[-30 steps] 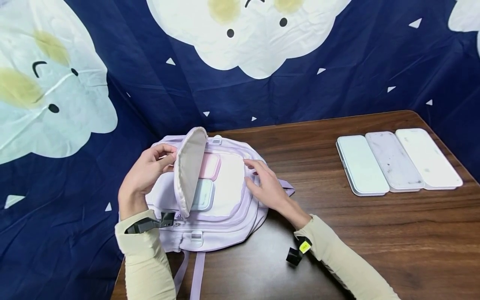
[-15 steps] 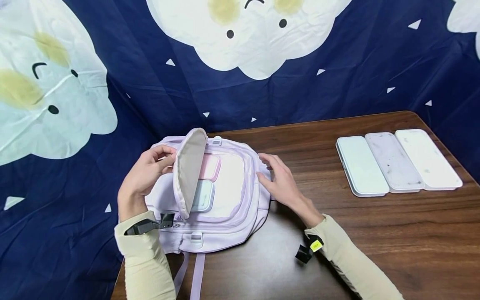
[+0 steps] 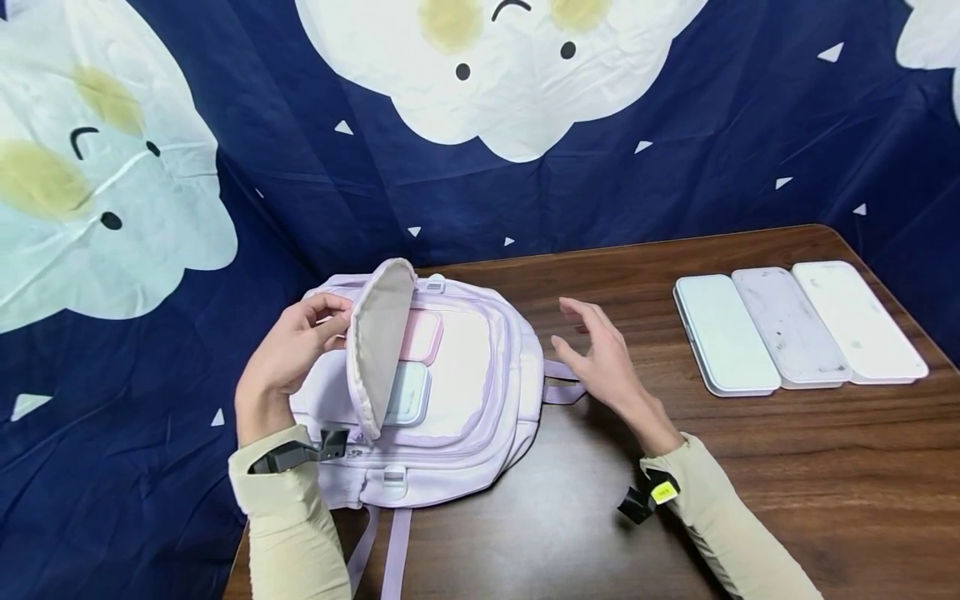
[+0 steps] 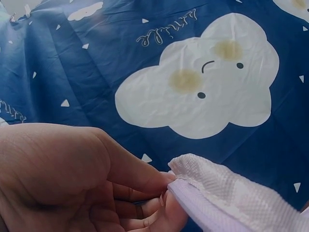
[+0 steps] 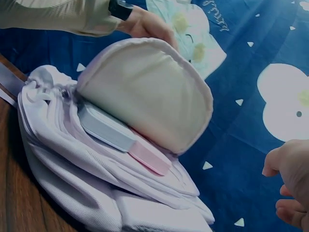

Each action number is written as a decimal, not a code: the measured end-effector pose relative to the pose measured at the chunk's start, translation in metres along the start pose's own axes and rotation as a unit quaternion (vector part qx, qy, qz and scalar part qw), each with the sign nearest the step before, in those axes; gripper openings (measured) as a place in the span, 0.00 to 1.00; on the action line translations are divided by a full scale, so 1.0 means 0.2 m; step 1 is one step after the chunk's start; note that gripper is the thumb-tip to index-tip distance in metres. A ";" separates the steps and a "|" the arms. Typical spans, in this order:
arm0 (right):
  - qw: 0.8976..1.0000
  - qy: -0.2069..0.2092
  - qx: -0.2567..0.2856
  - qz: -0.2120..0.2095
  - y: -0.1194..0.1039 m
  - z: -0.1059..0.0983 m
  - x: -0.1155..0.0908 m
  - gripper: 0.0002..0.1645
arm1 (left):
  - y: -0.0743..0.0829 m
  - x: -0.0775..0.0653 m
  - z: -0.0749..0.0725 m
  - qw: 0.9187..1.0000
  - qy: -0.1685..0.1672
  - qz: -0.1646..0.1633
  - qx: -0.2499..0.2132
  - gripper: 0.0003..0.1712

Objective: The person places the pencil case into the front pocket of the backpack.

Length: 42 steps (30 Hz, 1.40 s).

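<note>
A lilac backpack (image 3: 480, 467) lies on the table with its front pocket open. My left hand (image 3: 288, 350) pinches the edge of the raised pocket flap (image 3: 384, 333) between thumb and fingers, seen close in the left wrist view on the flap's rim (image 4: 212, 193). Inside the pocket lie a pink case (image 3: 422, 337) and a pale blue case (image 3: 408, 393), each partly behind the flap in the head view. To the right of the backpack, my right hand (image 3: 603, 354) hovers above the table with nothing in its grasp, its fingers loosely bent.
Three flat, long cases stand side by side at the table's right: a pale mint one (image 3: 727, 333), a smudged greyish-lilac one (image 3: 791, 325) and a white one (image 3: 858, 321). Lilac straps (image 3: 396, 550) trail off the backpack's near side. A dark blue cloud-print cloth (image 3: 525, 200) hangs behind.
My right hand has moved off the backpack's right side and away to the right, uncovering a strap there. My left hand keeps its pinch on the flap.
</note>
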State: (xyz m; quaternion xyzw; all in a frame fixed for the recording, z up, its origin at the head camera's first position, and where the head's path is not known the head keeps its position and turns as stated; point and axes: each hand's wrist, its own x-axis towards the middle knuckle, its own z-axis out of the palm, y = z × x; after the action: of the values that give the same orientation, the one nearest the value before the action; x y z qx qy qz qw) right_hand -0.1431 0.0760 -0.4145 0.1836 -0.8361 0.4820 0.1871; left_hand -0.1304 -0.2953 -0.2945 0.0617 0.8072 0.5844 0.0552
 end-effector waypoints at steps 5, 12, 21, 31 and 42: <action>1.000 0.009 -0.009 0.005 0.02 -0.05 -0.01 0.32 | 0.00 -0.01 0.00 1.000 0.003 -0.002 0.003 0.05; 0.999 0.017 -0.021 0.020 0.04 -0.10 -0.02 0.34 | 0.00 -0.01 0.00 1.000 0.004 0.000 0.006 0.05; 0.996 0.056 -0.044 0.045 0.10 -0.20 -0.05 0.34 | -0.01 -0.01 -0.01 1.000 0.001 0.005 -0.008 0.05; 0.991 0.095 -0.064 0.073 0.20 -0.34 -0.10 0.34 | -0.01 -0.01 -0.01 1.000 -0.002 0.003 -0.018 0.06; 0.980 0.127 -0.088 0.126 0.24 -0.46 -0.16 0.34 | -0.02 -0.01 -0.01 1.000 -0.004 0.003 -0.023 0.05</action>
State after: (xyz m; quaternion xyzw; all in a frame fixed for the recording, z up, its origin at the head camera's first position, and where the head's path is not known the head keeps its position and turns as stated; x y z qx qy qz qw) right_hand -0.1258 0.1832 -0.4225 -0.0035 -0.8608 0.4460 0.2451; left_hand -0.1284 -0.2992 -0.2968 0.0651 0.7929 0.6031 0.0578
